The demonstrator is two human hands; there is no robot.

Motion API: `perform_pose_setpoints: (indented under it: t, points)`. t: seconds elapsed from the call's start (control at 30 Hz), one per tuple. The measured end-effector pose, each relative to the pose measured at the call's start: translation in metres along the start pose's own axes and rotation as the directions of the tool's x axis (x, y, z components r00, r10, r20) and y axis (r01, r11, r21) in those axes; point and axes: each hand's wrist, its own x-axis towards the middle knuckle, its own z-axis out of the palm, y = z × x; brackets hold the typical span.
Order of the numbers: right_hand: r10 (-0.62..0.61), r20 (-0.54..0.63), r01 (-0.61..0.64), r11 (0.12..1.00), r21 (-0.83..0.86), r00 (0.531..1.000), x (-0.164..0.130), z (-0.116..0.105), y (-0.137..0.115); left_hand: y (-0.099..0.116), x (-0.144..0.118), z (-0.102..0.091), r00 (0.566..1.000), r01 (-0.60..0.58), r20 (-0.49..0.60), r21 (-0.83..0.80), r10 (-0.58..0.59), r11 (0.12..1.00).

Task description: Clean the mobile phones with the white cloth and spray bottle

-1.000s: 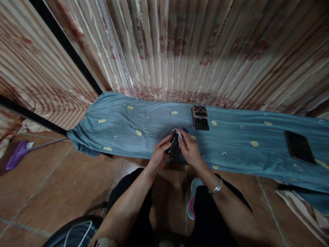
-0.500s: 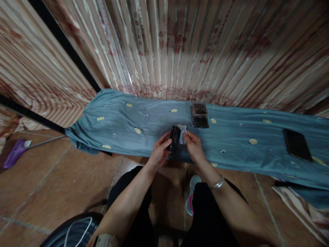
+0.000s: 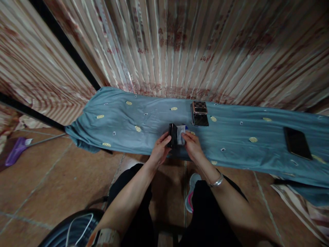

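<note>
Above the front of the cloth-covered bench, my left hand (image 3: 161,146) grips a small, thick black phone (image 3: 173,135) by its left side, thumb on top. It is tilted up, with its narrow edge partly toward me. Between finger and thumb, my right hand (image 3: 192,143) pinches a crumpled pale grey-white cloth (image 3: 180,133) with a bit of blue at its upper corner. The cloth lies right beside the phone's right face; whether they touch I cannot tell. Beyond my hands, a dark glossy folding phone (image 3: 200,120) rests on the bench, with a checkered, pinkish-rimmed upper part.
A blue bedsheet with yellow patterns covers the long bench (image 3: 154,118). At the right lies a large black phone (image 3: 297,143). Pleated curtains (image 3: 164,51) hang behind, and black poles (image 3: 69,48) stand at left. A purple broom (image 3: 15,151) lies on the tiled floor.
The black phone has turned to show more of its edge, and the cloth has shifted slightly left over its right side. Both hands keep their hold. The folding phone is no longer pixelated.
</note>
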Motion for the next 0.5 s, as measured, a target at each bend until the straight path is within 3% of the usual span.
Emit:
perform_pose_setpoints:
  t: [0.1, 0.27, 0.5]
  points:
    - [0.080, -0.019, -0.078, 0.992, 0.098, 0.997, 0.000, -0.001, -0.006, -0.002, -0.003, 0.001, 1.000, 0.008, -0.003, 0.028, -0.008, 1.000]
    - [0.063, -0.017, -0.061, 0.996, 0.064, 0.998, 0.000, -0.004, -0.015, -0.002, -0.008, 0.002, 1.000, 0.028, 0.009, 0.075, -0.029, 0.997]
    - [0.099, 0.014, -0.100, 0.988, 0.114, 0.995, -0.006, 0.000, -0.024, 0.005, -0.006, 0.001, 0.998, 0.021, 0.051, -0.016, -0.020, 1.000]
